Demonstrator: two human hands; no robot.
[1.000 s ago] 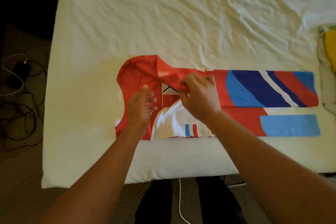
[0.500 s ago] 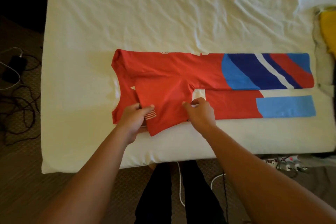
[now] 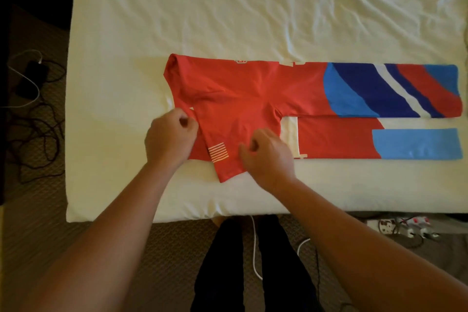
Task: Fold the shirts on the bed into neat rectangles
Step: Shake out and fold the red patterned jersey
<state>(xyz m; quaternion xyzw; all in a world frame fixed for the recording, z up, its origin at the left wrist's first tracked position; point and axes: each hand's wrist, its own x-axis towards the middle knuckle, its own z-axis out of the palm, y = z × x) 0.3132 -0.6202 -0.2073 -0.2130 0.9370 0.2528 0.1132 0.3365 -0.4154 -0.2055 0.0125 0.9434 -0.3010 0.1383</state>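
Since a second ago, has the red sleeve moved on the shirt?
Yes. The sleeve has been folded down over the shirt toward the near edge of the bed, gripped by the left hand and right hand.

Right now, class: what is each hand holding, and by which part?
Both hands hold the red shirt by its folded-down sleeve: the left hand pinches the sleeve's left edge, the right hand its right edge near the cuff.

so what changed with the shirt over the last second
The sleeve was flipped down across the shirt, toward the bed's near edge. Both hands followed: left hand at its left edge, right hand on its lower part. The striped end stayed put.
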